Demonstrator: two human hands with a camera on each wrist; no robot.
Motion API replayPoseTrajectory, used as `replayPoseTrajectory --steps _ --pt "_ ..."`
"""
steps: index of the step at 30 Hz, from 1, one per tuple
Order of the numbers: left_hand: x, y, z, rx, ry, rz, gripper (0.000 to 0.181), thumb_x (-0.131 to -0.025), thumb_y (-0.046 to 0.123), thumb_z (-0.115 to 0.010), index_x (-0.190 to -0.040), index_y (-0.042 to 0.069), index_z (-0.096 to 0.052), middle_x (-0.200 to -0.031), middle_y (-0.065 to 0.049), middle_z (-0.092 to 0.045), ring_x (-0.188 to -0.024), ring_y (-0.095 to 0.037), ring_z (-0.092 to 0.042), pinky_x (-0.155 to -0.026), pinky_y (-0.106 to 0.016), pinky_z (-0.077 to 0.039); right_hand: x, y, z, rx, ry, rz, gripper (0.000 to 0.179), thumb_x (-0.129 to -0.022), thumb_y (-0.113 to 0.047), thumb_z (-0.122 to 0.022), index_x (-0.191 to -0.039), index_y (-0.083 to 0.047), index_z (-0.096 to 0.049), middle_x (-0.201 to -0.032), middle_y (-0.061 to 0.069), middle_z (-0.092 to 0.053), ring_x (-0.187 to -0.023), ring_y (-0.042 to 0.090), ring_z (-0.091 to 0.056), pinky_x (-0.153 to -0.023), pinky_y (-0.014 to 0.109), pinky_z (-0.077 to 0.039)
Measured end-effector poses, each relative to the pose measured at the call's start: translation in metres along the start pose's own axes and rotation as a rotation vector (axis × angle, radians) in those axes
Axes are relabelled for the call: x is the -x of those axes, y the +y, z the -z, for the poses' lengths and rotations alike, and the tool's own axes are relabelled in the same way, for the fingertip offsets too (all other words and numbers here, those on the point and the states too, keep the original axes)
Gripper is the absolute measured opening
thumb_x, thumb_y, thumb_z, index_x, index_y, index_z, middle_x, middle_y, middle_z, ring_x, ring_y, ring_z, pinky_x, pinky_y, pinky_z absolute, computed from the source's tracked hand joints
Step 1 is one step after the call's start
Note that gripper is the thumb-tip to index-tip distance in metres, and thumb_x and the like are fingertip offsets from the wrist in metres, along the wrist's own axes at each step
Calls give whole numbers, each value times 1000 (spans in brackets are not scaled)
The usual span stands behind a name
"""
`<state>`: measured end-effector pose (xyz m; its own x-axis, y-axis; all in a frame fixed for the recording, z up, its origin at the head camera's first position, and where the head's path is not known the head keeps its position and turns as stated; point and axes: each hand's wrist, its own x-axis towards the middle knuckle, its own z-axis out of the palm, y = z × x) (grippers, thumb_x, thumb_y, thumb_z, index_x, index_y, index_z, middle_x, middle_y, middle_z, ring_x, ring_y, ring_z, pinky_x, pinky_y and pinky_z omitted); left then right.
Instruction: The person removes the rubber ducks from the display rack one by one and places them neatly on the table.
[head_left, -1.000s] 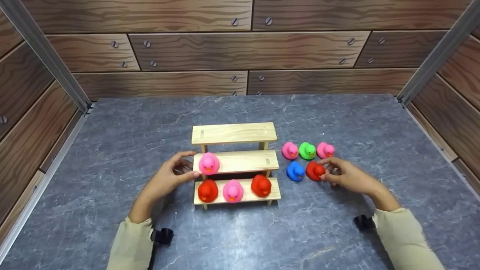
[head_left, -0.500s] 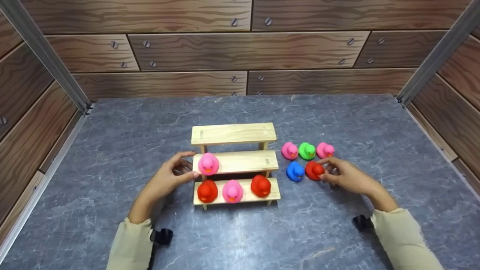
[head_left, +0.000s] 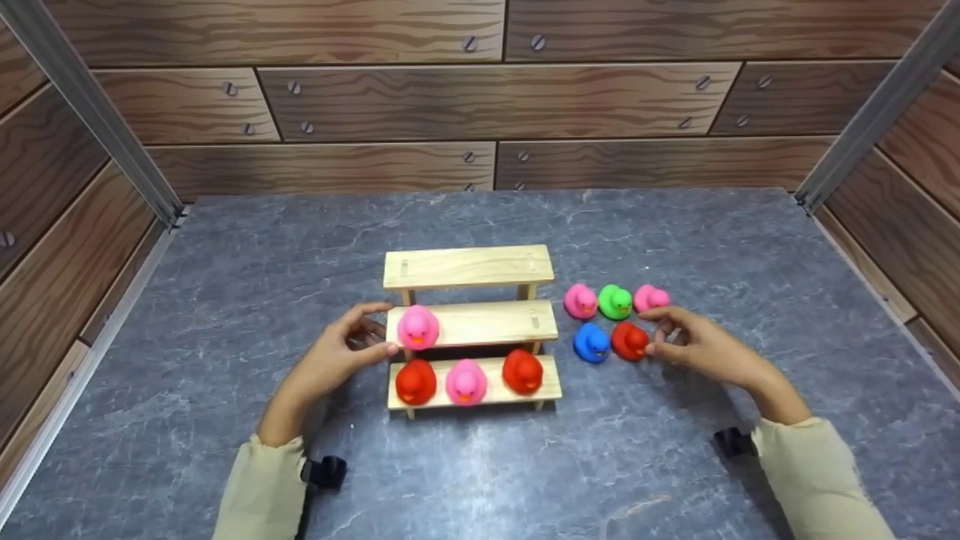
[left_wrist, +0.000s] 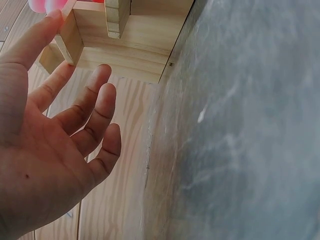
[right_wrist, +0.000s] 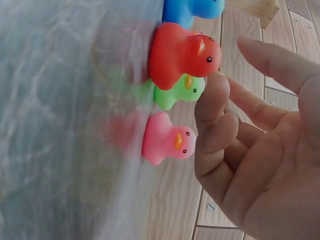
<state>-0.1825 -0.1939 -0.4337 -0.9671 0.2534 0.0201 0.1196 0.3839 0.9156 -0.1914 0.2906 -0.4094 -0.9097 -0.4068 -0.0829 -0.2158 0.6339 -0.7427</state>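
A three-step wooden display stand (head_left: 495, 322) stands mid-table. My left hand (head_left: 337, 349) holds the left end of its middle step between thumb and forefinger (left_wrist: 55, 82); the other fingers hang free. A pink rubber duck (head_left: 418, 328) sits on that step. On the lowest step are a red duck (head_left: 415, 382), a pink duck (head_left: 466, 382) and another red duck (head_left: 523, 371). My right hand (head_left: 701, 345) is beside a red duck (head_left: 628, 341) on the table, thumb and forefinger parted, holding nothing; in the right wrist view a gap shows between thumb and duck (right_wrist: 182, 55).
A blue duck (head_left: 591, 343) stands left of that table duck. Behind them are a pink duck (head_left: 580, 301), a green duck (head_left: 615, 301) and another pink duck (head_left: 651, 298). Wood-patterned panels (head_left: 480, 101) enclose the grey table (head_left: 300, 240) at the back and sides.
My right hand has let go of the red duck on the table and drawn back slightly to the right. My left hand has stayed at the stand.
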Motion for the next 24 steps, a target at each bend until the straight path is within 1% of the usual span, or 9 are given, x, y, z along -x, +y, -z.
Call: replayPoseTrajectory --steps 5,10,17,24 --pt "0 1 0 -5 -3 -2 54 -85 19 -74 -135 10 -52 -104 -16 -66 -84 -17 -55 -77 -30 -43 0 -6 -2 16 26 34 47 -90 -16 -67 -130 3 -53 -92 9 -58 -66 6 -50 -58 22 -43" --pt "0 1 1 -8 -8 0 55 -86 19 -73 -135 10 -52 -105 -17 -66 -85 -16 -55 -77 -30 -43 0 -15 -6 -15 26 41 46 -91 -18 -66 -130 3 -53 -94 11 -58 -70 7 -53 -59 22 -44" --pt "-2 2 1 -4 -4 -5 54 -85 18 -74 -135 10 -52 -103 -16 -65 -84 -17 -55 -76 -29 -43 1 -28 -12 -138 33 29 48 -92 -17 -65 -132 5 -50 -96 11 -55 -73 11 -58 -63 24 -49" --pt "-1 1 0 -2 -8 8 55 -85 19 -74 -135 11 -52 -104 -15 -64 -84 -17 -54 -76 -28 -43 0 -36 -19 -233 47 8 50 -92 -14 -64 -134 6 -46 -96 7 -53 -77 10 -59 -67 24 -51"
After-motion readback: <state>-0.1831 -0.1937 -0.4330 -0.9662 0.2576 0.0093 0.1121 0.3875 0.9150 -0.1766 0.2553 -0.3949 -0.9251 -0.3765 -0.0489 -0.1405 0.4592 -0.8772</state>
